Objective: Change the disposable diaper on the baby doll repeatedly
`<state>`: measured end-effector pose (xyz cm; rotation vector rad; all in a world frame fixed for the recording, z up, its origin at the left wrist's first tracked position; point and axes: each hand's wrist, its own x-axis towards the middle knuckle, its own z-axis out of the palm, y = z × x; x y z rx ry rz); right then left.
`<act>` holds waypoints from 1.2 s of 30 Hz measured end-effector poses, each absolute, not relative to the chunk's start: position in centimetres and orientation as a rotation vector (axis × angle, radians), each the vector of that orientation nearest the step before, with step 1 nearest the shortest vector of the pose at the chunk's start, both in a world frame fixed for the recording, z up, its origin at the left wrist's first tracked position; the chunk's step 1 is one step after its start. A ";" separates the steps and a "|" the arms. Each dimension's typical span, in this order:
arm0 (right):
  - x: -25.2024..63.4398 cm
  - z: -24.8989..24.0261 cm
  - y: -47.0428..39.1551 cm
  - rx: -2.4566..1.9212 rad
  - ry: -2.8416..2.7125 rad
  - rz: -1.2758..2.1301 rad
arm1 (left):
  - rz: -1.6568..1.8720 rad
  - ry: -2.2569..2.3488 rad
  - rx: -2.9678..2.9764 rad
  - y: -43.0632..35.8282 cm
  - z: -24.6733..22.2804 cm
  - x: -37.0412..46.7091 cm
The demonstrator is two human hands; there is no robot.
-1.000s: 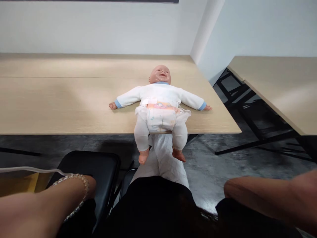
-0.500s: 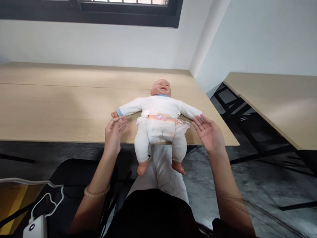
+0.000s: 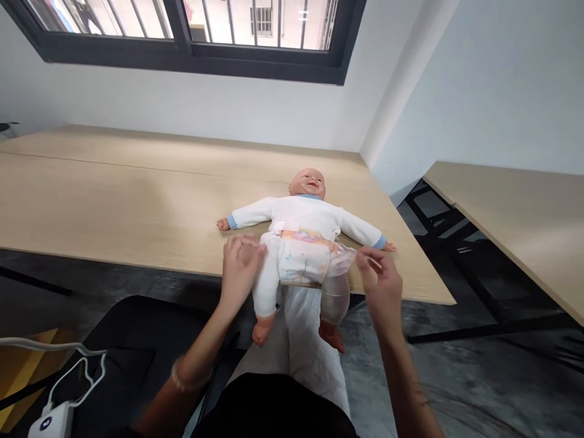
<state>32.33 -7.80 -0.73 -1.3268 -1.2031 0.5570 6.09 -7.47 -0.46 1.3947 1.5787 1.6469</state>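
A baby doll (image 3: pixel 303 210) lies on its back on the wooden table (image 3: pixel 137 213), arms spread, legs hanging over the front edge. It wears a white top with blue cuffs and collar. Round its hips is a white diaper (image 3: pixel 301 261) with an orange printed waistband. My right hand (image 3: pixel 381 283) is closed in a pinch at the diaper's side flap, which stretches out toward it. At the opposite hip, my left hand (image 3: pixel 241 264) has its thumb and curled fingers at the other diaper edge; motion blurs it slightly.
A black chair (image 3: pixel 128 340) stands at lower left, with a white power bank (image 3: pixel 52 420) and cable on it. Another table (image 3: pixel 515 213) stands to the right, apart from this one. Behind are a wall and a barred window (image 3: pixel 255 61).
Both hands have moved inward from the doll's sides to the diaper's edges, and their open fingers have closed. The right-hand flap now stretches outward. The view has tilted up.
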 end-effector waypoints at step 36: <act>27.6 -6.4 -12.0 -1.428 -1.799 -0.493 | 1.461 1.739 2.195 -10.9 -4.8 8.0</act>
